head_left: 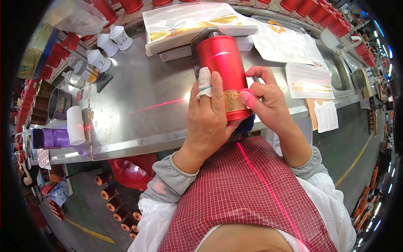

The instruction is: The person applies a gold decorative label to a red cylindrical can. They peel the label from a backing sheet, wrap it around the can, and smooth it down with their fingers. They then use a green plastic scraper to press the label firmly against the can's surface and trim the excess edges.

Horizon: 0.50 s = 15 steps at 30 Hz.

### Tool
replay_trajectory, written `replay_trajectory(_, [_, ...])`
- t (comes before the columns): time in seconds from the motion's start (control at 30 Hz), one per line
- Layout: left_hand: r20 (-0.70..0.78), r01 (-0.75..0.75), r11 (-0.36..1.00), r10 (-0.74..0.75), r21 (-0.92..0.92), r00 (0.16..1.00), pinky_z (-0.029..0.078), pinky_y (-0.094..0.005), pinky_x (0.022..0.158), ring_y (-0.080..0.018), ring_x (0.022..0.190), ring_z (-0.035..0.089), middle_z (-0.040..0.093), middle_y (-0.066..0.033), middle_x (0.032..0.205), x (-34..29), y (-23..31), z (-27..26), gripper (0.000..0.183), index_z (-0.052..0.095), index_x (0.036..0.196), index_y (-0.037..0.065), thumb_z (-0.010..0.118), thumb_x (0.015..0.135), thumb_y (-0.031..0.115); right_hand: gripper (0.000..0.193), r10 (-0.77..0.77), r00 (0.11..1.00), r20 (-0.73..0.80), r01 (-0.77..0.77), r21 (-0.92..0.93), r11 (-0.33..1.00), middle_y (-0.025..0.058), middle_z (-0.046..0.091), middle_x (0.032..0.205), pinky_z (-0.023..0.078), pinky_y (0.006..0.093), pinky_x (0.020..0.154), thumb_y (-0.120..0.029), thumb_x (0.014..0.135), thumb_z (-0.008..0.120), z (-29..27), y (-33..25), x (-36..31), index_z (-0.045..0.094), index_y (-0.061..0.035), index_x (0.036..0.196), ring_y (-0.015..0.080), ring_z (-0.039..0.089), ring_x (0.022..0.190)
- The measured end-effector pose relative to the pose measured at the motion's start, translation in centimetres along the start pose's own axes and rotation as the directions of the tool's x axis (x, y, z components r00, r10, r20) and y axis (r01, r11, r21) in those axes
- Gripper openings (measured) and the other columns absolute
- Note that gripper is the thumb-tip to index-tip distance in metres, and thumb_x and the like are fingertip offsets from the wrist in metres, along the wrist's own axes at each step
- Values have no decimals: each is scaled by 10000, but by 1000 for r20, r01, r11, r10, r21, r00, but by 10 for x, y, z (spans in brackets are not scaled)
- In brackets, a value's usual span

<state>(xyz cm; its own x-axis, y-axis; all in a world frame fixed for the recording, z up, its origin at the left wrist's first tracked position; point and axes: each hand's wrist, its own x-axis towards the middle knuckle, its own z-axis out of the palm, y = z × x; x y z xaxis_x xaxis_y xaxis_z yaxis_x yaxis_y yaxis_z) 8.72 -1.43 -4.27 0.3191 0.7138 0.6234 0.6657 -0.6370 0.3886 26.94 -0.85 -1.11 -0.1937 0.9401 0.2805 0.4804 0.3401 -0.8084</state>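
Note:
A glossy red cylinder lies lengthwise in front of me on a dark fixture at the bench's edge. Near its closer end is a wavy gold decal. My left hand is wrapped along the cylinder's left side, fingers extended over it; a white cloth covering sheathes one finger. From the right, my right hand presses its thumb on the decal's edge. Its other fingers are curled around a slim dark thing, mostly hidden, that I cannot make out.
White sheets with gold decals lie at the right, beside a sink. Behind the cylinder is a white tray. White bottles, a metal pot and a paper roll stand at left. Red cylinders line the back.

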Motion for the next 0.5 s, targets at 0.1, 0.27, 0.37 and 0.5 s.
replay_trajectory(0.1, [-2,-2,1000,2,16,1000,438,-492,993,-503,1201,502,389,-391,1393,0,1,0,1044,241,1457,-145,789,758,401,187,-10,1000,3,10,6,1000,130,505,1202,343,411,1033,-161,870,703,-1,1,0,619,-42,753,299,442,1192])
replay_trajectory(0.27, [78,140,980,-130,-139,988,461,-459,973,-474,1193,534,450,-353,1365,-6,0,0,1025,249,1461,-130,793,773,402,202,4,1000,-29,-4,15,1000,136,516,1199,406,368,945,-198,900,675,-4,16,-5,638,-35,787,283,490,1135])
replay_trajectory(0.37, [53,232,897,-229,-376,972,438,-472,1003,-460,1169,554,497,-322,1325,-16,-7,5,963,280,1454,-111,778,802,395,221,-16,996,-83,17,10,1000,150,518,1202,431,345,884,-256,928,641,-9,27,-12,672,-41,888,275,513,1100])
replay_trajectory(0.5, [-90,116,939,-153,-323,984,362,-546,1075,-466,1205,527,515,-287,1319,-35,-9,11,796,360,1422,-74,733,854,341,486,-177,983,-41,167,-179,970,198,494,1291,412,399,975,-387,922,643,-5,31,-31,613,-21,1240,333,474,1188])
